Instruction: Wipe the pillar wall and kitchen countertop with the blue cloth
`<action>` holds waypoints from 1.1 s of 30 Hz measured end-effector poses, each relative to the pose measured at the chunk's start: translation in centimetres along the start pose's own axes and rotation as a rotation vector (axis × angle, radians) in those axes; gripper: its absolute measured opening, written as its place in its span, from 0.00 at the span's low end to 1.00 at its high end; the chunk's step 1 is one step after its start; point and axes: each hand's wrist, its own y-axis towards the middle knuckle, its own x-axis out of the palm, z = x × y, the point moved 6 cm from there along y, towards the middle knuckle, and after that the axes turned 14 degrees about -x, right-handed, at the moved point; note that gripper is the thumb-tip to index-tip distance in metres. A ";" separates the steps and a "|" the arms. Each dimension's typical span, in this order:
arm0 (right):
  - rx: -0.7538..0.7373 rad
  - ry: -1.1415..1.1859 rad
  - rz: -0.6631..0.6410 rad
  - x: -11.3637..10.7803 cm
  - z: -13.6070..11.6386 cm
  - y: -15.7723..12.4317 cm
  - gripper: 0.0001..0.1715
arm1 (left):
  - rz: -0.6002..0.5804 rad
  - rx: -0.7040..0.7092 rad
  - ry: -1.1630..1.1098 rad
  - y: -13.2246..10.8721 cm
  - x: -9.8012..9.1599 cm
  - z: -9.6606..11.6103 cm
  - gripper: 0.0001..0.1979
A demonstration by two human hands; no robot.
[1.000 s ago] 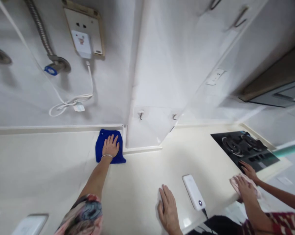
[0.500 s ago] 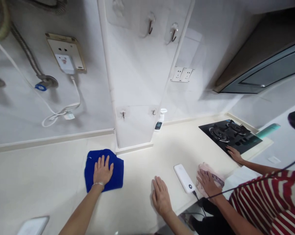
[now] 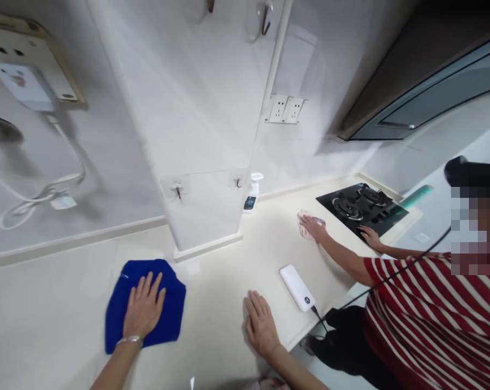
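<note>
My left hand (image 3: 142, 309) lies flat, fingers spread, pressing a blue cloth (image 3: 171, 303) onto the cream countertop (image 3: 58, 309). My right hand (image 3: 261, 325) rests palm down on the counter near its front edge, holding nothing. A white power bank (image 3: 296, 280) with a black cable lies just right of my right hand. The cloth sits in front of a white wall column (image 3: 196, 162).
A person in a red striped shirt (image 3: 435, 319) stands at the right, one hand pressing a pink cloth (image 3: 307, 223), the other by a black gas hob (image 3: 360, 205). A spray bottle (image 3: 251, 194) stands by the column. Sockets (image 3: 286, 109) and a corded charger (image 3: 45, 189) are on the wall.
My left hand has slid the blue cloth toward me and leftward, away from the column's base. The other person's hand with the pink cloth moved farther back along the counter. My right hand stayed put.
</note>
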 end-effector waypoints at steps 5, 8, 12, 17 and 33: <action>0.022 0.018 -0.041 -0.2 0.0 0.2 0.42 | -0.001 -0.127 0.002 3.9 -0.5 0.0 0.33; 0.027 0.024 -0.064 -0.4 0.0 0.2 0.42 | -0.022 -0.159 0.005 5.9 -0.4 0.8 0.33; 0.042 0.029 -0.090 -0.5 0.0 0.3 0.42 | -0.018 -0.137 -0.013 9.8 0.4 1.6 0.33; 0.061 0.023 -0.106 -0.3 0.1 0.3 0.43 | -0.029 -0.122 -0.027 15.6 2.0 2.1 0.32; 0.053 0.017 -0.030 -0.5 0.4 0.7 0.41 | -0.036 -0.177 0.011 14.3 1.4 2.8 0.32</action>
